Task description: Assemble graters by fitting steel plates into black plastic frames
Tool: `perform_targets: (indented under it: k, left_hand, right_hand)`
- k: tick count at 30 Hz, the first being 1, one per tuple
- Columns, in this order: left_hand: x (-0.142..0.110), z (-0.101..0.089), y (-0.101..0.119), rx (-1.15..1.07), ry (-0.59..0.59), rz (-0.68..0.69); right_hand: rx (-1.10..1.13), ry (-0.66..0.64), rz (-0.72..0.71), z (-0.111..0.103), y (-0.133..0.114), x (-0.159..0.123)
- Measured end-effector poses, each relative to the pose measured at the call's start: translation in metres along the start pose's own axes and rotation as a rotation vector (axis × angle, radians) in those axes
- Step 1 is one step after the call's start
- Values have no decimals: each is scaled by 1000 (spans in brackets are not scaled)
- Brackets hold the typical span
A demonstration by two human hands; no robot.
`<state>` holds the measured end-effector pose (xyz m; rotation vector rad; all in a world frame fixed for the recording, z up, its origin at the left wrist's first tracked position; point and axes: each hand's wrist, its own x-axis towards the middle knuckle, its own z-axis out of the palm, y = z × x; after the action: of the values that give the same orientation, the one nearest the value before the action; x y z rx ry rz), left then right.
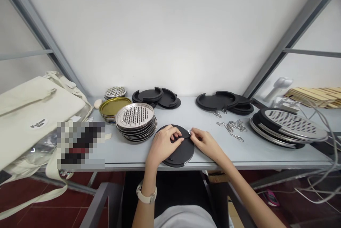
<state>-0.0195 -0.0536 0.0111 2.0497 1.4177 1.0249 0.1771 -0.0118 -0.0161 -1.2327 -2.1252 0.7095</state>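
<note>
A round black plastic disc (183,151) with a thin metallic rim lies at the table's front edge. My left hand (166,142) rests over its upper left part, fingers curled and thumb pressed toward them at a dark edge near the disc's middle. At the disc's right edge my right hand (204,141) is closed in a pinch on a small metal wire clip (189,131), whose bright loop shows above the fingertips. Several similar wire clips (236,126) lie loose to the right. What lies under my left fingers is partly hidden.
Left of the disc stand stacked metal grater discs (135,116) and a gold lid stack (114,106). Black ring-shaped holders (217,102) lie at the back. A grater stack (295,125) is at right, with white cables (331,157). A cream bag (39,114) occupies the left.
</note>
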Motion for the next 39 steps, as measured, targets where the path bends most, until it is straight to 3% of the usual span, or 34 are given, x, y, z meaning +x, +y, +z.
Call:
perform_targets:
  k: [39]
  left_hand:
    - [0, 2, 1, 16, 0, 1]
  right_hand:
    - [-58, 14, -5, -2, -4, 0]
